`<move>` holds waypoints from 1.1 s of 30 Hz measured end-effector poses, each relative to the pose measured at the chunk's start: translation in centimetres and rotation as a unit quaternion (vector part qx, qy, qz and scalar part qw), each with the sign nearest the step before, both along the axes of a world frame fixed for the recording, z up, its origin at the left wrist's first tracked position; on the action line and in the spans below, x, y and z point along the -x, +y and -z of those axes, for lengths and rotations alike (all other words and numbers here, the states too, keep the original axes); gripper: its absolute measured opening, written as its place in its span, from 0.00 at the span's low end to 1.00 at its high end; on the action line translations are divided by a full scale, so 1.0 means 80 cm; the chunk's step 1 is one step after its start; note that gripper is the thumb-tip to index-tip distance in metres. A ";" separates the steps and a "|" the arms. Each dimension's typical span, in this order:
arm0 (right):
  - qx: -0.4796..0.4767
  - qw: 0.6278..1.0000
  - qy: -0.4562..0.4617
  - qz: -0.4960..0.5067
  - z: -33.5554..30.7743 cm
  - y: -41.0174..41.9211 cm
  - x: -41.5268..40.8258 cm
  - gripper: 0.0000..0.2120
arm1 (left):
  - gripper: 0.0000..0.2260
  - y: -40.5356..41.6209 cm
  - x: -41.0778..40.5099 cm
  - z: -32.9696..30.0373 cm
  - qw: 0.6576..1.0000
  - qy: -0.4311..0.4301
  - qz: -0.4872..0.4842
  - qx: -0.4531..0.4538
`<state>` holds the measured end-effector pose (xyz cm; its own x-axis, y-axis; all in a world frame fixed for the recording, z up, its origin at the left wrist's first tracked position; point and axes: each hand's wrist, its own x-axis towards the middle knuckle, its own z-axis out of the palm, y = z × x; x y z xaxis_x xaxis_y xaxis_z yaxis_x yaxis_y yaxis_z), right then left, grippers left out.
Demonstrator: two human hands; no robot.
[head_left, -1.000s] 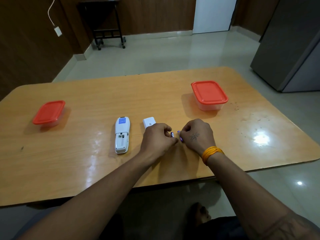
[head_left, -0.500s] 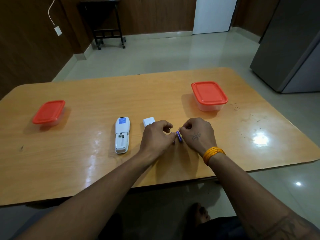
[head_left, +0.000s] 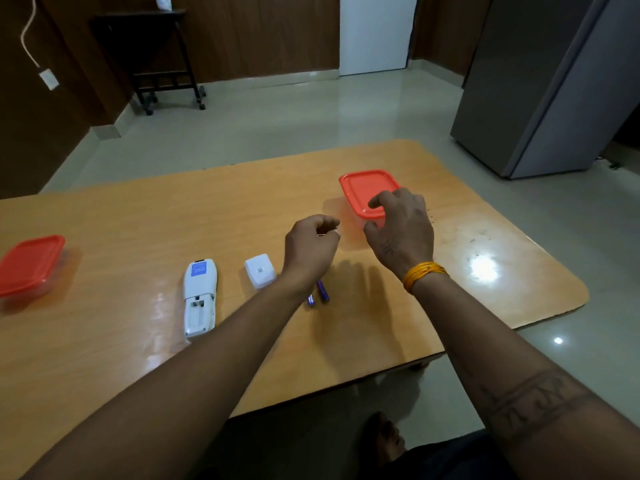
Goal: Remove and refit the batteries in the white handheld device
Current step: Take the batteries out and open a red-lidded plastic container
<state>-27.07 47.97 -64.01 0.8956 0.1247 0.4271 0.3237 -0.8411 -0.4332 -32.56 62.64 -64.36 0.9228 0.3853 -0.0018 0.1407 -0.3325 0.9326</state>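
Note:
The white handheld device (head_left: 200, 299) lies face down on the wooden table (head_left: 138, 220), its battery bay open and bare. Its white cover (head_left: 259, 270) rests just to the right. Two purple batteries (head_left: 318, 295) lie side by side on the table, partly hidden under my left forearm. My left hand (head_left: 310, 247) hovers above the table with fingers curled loosely and nothing seen in it. My right hand (head_left: 401, 226) is raised with fingers spread over the near edge of the right red-lidded box (head_left: 363, 188), holding nothing.
A second red-lidded container (head_left: 29, 265) sits at the table's left edge. A grey fridge (head_left: 547, 81) stands at the back right, and a dark wheeled stand (head_left: 152, 60) is against the far wall. My foot (head_left: 384, 441) shows under the near table edge.
Both hands have let go of the batteries, lifted off the table and moved away from me toward the right box. The batteries now lie on the table. The camera view has shifted.

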 end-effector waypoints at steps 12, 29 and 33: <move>-0.102 0.983 0.150 -0.032 0.027 -0.026 -0.066 0.32 | 0.12 -0.037 -0.109 0.013 0.983 0.056 -0.013 0.177; -0.350 0.931 0.101 -0.027 -0.028 0.000 -0.007 0.16 | 0.20 0.021 -0.012 -0.025 0.922 -0.045 -0.063 0.380; -0.410 0.901 0.138 -0.043 -0.038 0.013 0.006 0.07 | 0.30 0.038 0.029 -0.036 0.904 -0.044 -0.016 0.425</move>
